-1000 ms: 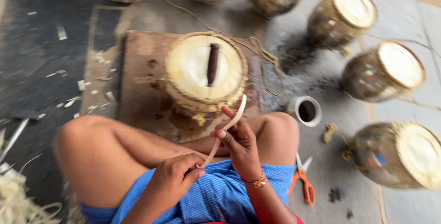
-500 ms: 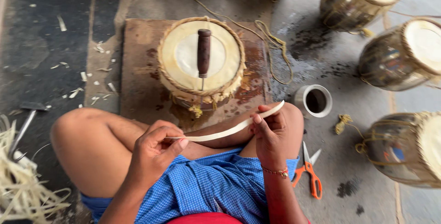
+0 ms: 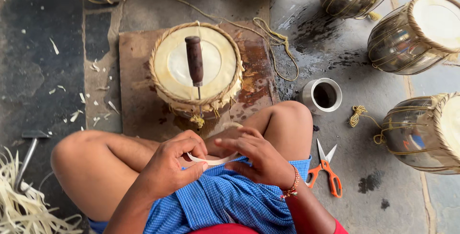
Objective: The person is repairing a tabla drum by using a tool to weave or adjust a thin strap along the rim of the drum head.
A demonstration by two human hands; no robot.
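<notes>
I sit cross-legged on the floor. My left hand and my right hand are close together over my lap, both pinching a pale flat strip that curves between them. Just beyond my knees a drum with a cream skin and woven rim stands on a brown board. A wooden-handled awl lies on the drum head, its metal tip pointing toward me.
Orange scissors lie by my right knee, near a steel cup. Several metal-bodied drums ring the far and right sides. A hammer and a pile of pale strips lie at left. Yellow cord trails across the floor.
My hands have come together from a wide stretch, so the strip now bends short between them over my lap. The view has shifted slightly closer.
</notes>
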